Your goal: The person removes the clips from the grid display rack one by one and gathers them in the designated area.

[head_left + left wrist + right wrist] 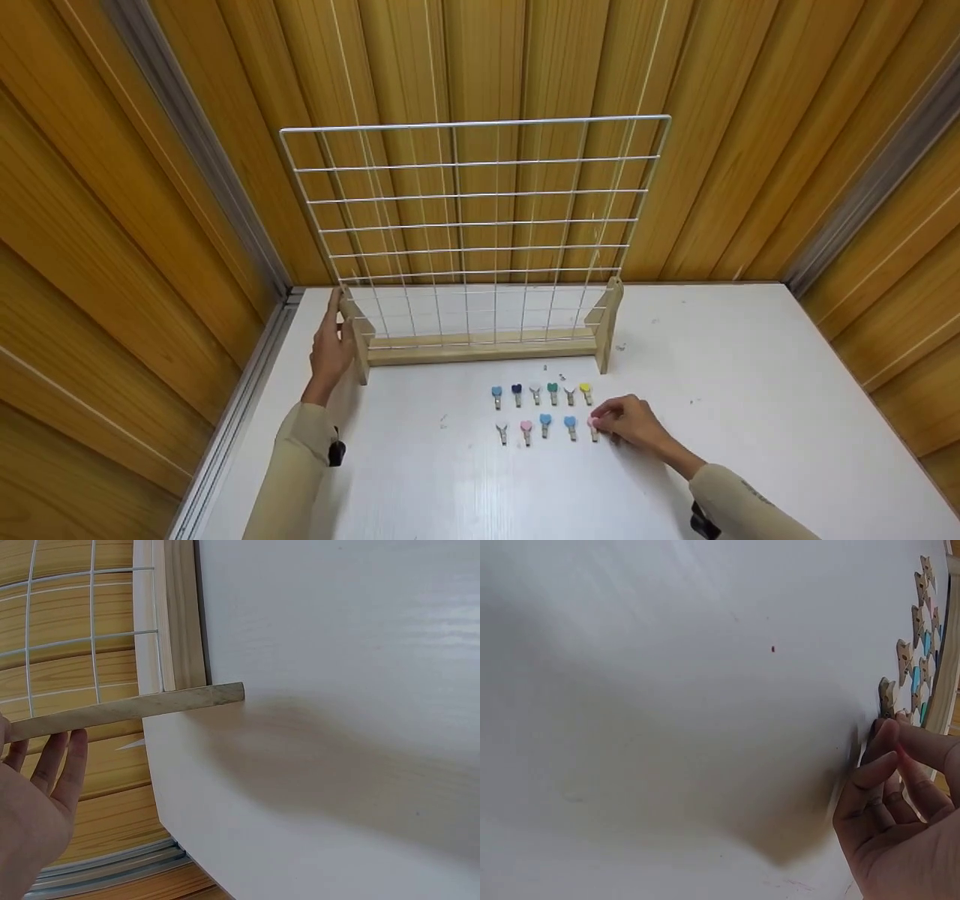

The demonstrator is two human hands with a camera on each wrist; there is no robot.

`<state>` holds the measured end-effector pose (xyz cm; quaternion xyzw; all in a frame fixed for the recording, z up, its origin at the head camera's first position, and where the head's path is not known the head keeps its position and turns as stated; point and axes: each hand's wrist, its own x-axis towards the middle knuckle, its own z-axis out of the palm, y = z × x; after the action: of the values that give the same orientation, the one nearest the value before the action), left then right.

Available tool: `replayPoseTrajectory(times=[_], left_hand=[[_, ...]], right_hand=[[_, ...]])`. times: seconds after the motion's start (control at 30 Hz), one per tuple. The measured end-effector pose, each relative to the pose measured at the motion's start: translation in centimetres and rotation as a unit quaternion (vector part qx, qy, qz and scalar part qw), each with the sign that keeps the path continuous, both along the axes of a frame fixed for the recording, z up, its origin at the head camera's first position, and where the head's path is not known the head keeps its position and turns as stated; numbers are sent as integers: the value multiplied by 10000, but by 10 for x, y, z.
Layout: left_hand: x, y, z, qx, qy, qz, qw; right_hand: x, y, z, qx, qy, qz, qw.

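A white wire grid rack stands on wooden supports on the white table. At its left wooden end panel, my left hand grips the edge, fingertips against the outer face. My right hand pinches a mini clothespin with a pink heart at the right end of the front row; in the right wrist view, a wooden clip shows beside the fingertips. More mini clothespins lie in two rows, among them a yellow heart one, a green one and another pink one.
Wood-patterned walls enclose the white table behind and at both sides. A grey metal rail runs along the left table edge. The rack's wooden base bar lies just behind the clothespin rows.
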<state>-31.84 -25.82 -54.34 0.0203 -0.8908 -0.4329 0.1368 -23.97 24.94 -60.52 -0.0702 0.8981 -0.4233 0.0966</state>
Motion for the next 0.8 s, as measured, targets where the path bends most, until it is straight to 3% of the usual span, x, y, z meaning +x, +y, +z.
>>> replayPoseTrajectory(times=[0.23, 0.47, 0.63, 0.8], left_hand=[[1, -3, 0, -20, -58, 14, 10000], [1, -12, 7, -141, -77, -12, 9999], [-1, -19, 17, -345, -284, -188, 9988], [3, -34, 39, -852, -347, -547, 9943]], right_hand=[[-1, 2, 14, -7, -107, -26, 9999], [-4, 16, 33, 47, 138, 387, 9991], [-5, 28, 48, 122, 241, 499, 9984], [-6, 33, 63, 220, 705, 564, 9957]])
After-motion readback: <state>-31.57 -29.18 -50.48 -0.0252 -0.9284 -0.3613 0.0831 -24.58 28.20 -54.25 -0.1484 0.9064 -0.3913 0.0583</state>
